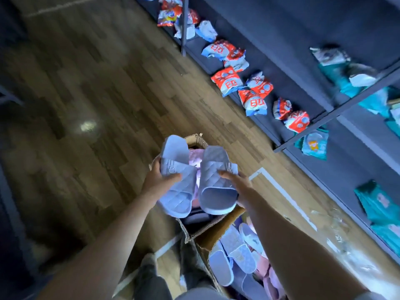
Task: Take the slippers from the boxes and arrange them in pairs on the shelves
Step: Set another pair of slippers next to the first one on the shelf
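Left hand [159,178] is gripping one lilac slipper [176,176] by its strap, right hand [234,182] is clasping its mate [216,180], both raised above the open boxes [201,232]. They're looking light, rubbery and bendy, so strap holds are suiting them, with the shelves [303,100] waiting rightward.
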